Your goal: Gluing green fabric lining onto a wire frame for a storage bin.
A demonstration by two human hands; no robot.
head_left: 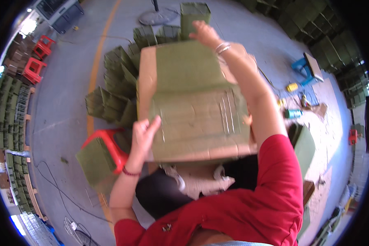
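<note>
A cardboard-covered work surface (147, 74) stands in front of my knees. On its far part lies a green sheet (188, 65). Nearer to me is a tan-green panel (188, 117) with thin pale lines along its left and right sides. My left hand (143, 135) is closed at the panel's left edge, thumb on top, its other fingers partly hidden. Stretched over the far edge, my right hand (206, 33) has its fingers apart and somewhat blurred, close to a tall green box (195, 14). Whether it touches the box I cannot tell.
Several open green boxes (119, 61) crowd the left and far sides. A red stool (110, 143) with a green piece on it stands at left. Right lie a green bottle (293, 113), a yellow item (292, 87) and a blue stool (302, 70). Cables (61, 190) cross the floor.
</note>
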